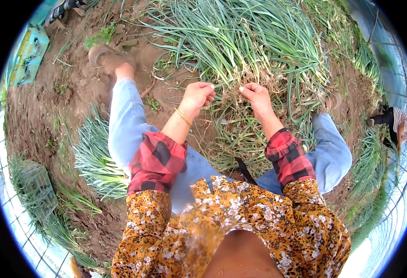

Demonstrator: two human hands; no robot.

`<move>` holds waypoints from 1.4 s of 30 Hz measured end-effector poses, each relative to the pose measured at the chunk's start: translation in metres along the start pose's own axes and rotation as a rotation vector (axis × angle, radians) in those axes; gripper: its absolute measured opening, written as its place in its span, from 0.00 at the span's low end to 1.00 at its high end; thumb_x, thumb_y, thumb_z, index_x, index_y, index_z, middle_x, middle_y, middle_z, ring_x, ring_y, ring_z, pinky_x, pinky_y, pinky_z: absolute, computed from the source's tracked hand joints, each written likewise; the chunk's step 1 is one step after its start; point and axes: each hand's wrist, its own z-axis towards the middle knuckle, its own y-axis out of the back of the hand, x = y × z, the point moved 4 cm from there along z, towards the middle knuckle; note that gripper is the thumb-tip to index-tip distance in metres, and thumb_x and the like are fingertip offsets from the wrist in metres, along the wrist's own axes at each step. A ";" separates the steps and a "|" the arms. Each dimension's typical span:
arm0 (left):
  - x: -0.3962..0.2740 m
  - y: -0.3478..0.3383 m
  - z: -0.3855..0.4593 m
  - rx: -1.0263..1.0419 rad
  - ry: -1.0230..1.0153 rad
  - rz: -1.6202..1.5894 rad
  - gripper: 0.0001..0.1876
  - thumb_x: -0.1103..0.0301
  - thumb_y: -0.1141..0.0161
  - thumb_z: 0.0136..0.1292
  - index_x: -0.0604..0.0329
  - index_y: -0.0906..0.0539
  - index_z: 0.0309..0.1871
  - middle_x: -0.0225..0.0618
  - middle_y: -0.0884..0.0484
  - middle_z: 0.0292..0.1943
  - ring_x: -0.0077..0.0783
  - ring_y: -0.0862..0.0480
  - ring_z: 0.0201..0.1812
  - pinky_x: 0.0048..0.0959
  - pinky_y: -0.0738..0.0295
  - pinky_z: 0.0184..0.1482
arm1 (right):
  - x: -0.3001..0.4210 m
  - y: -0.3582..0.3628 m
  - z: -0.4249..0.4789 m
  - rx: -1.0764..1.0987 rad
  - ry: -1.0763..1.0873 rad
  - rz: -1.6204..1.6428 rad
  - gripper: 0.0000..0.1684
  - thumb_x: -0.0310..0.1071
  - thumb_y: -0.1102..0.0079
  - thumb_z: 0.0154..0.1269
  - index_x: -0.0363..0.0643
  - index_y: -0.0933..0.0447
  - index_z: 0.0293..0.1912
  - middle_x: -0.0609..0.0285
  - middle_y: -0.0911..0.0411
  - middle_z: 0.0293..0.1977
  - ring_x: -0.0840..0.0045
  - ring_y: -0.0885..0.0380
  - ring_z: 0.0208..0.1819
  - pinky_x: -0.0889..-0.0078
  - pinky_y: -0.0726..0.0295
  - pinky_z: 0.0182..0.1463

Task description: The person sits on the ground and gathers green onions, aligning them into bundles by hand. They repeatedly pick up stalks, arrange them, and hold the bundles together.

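Fingers of my left hand, bent with thumb and forefinger together, are at the lower left edge of a large heap of long-leaved green onions. My right hand pinches beside the dry roots at the heap's near end. Whether either hand has a stalk or thin leaf between its fingertips is too small to tell. Under and between my hands lie loose, stripped leaves. A sorted-looking bunch of green onions rests on the soil to the left of my leg.
A turquoise plastic crate stands at the upper left, and a crate with green leaves around it at the lower left. My shoe is on the soil left of the heap. At the far right is another person, near more green plants.
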 end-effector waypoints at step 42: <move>-0.007 0.014 0.004 -0.072 -0.017 -0.261 0.08 0.70 0.38 0.57 0.59 0.24 0.24 0.27 0.26 0.18 0.18 0.33 0.16 0.18 0.40 0.16 | 0.025 -0.040 -0.067 0.077 -0.051 -0.003 0.13 0.35 0.43 0.59 0.33 0.22 0.30 0.64 0.24 0.19 0.85 0.27 0.22 0.82 0.30 0.27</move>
